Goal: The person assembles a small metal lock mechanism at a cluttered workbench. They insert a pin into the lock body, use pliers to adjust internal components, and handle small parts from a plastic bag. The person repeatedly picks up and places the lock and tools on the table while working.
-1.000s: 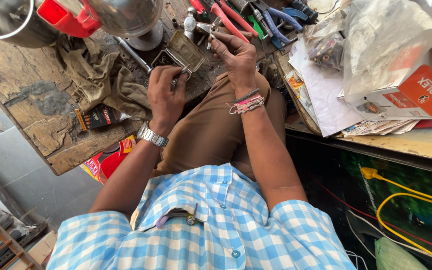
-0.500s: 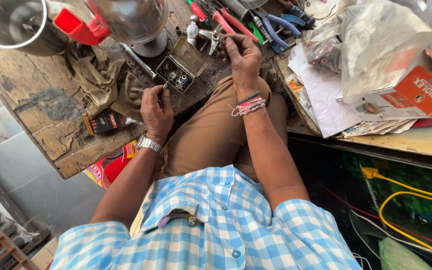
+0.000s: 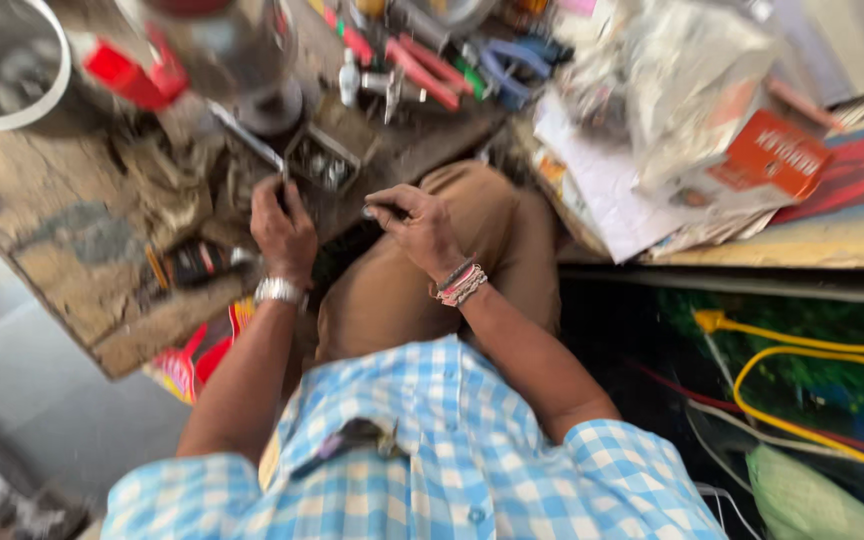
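Near the centre of the blurred frame, the left hand (image 3: pixel 285 232), a metal watch at its wrist, is closed around the dark handle of a long slim metal screwdriver (image 3: pixel 244 135), whose shaft runs up and left from the fist. Just above the knuckles sits a small square metal part with round holes (image 3: pixel 322 160) on the worn wooden workbench (image 3: pixel 52 230). The right hand (image 3: pixel 422 228) pinches a small dark piece; what it is cannot be told. Red-handled pliers (image 3: pixel 420 72) lie at upper centre.
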Demonstrator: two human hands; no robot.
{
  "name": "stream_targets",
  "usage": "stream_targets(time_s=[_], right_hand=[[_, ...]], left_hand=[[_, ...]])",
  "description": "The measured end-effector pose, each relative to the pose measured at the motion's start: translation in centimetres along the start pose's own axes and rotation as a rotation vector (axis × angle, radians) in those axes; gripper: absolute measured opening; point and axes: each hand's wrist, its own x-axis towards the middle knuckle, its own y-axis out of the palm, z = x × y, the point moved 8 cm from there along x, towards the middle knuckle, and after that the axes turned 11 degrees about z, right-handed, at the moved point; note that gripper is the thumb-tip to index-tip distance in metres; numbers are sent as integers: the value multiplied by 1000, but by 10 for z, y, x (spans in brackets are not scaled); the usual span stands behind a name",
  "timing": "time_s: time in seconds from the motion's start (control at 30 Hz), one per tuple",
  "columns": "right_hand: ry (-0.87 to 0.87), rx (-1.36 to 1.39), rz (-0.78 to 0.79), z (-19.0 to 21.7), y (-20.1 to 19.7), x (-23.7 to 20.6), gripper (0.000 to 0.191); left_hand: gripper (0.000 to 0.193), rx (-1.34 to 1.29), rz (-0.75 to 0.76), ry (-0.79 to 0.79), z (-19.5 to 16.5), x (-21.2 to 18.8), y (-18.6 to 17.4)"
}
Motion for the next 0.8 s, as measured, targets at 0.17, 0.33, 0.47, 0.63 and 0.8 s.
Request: stream_targets(time_s=[0.17, 0.33, 0.47, 0.63, 0.8], right_hand=[[-283, -99, 258, 29, 43, -55, 21], [-159, 38, 145, 10, 30, -51, 16], [-75, 65, 49, 3, 19, -43, 15], [-66, 34, -77, 20, 6, -23, 16], [-181, -24, -29, 79, -22, 5, 18]], left_hand=[[11, -32, 30, -66, 6, 0, 2], [11, -82, 51, -128, 13, 1, 5], [11, -78, 22, -111, 9, 4, 0], [13, -133, 47, -150, 11, 5, -1], [13, -121, 84, -165, 14, 6, -1]])
